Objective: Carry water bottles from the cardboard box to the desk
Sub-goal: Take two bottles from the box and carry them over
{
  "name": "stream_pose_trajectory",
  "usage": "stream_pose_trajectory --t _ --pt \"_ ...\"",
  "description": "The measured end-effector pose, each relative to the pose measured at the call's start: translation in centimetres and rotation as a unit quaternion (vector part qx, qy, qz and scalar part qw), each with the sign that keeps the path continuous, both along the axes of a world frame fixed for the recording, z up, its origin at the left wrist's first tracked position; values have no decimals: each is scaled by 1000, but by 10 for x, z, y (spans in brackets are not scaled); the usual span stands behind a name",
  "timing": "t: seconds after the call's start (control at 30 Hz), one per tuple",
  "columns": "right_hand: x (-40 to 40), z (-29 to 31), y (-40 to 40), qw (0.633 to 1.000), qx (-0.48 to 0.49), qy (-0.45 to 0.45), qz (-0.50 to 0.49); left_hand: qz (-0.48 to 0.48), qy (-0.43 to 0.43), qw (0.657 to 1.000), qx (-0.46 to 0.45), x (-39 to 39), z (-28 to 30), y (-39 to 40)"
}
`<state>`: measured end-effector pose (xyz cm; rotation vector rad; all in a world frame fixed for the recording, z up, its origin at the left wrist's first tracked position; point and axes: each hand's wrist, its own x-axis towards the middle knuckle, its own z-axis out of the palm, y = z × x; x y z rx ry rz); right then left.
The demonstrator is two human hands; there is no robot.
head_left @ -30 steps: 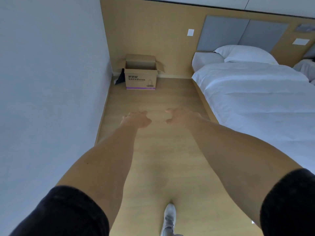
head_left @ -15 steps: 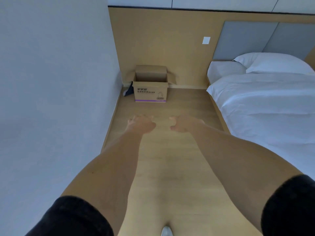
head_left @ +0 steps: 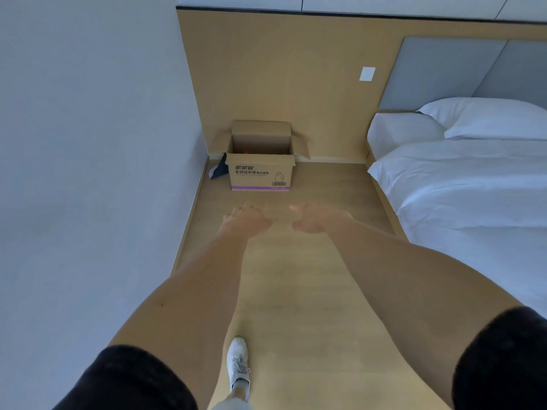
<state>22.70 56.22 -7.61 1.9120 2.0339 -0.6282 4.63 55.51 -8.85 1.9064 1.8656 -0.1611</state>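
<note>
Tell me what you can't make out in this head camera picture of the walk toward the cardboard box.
- Inside of the cardboard box: head view, its front wall hides the contents; only a faint red speck shows, so bottles cannot be confirmed.
- Desk: outside the frame.
- Dark item left of the box: partly behind it, too small to identify.
- Fingers of the left hand and right hand: blurred, seen from behind; both hold nothing.
- Bed: cut by the right edge.

Both arms are bare below short black sleeves (head_left: 127, 380), one at each near corner. A white laced sneaker (head_left: 237, 362) shows near the bottom edge, under a pale trouser hem (head_left: 232, 405).
</note>
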Motion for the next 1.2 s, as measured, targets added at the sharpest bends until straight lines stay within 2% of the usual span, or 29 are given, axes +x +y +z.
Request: stream_pose_trajectory --t 0.17,0.33,0.47,0.57,0.83,0.97,1.2 --pt "-19 -12 91 999 -19 5 -25 -21 -10 1000 12 -29 -20 106" --pt "-40 -6 175 1000 -7 7 -25 -66 28 997 40 -53 -24 202" --pt "-49 -2 227 999 2 5 -37 -86 7 994 63 -63 -29 258" --pt "-50 -9 265 999 -2 11 -40 -53 -27 997 45 -61 -34 299" --pt "-36 -43 395 999 -27 29 -27 -43 -4 999 26 -45 -51 407" --pt "-24 -57 473 999 -27 38 -6 -6 7 1000 -1 -34 -52 473" --pt "-4 -53 581 998 -48 31 22 22 -17 1000 -16 -4 -40 566"
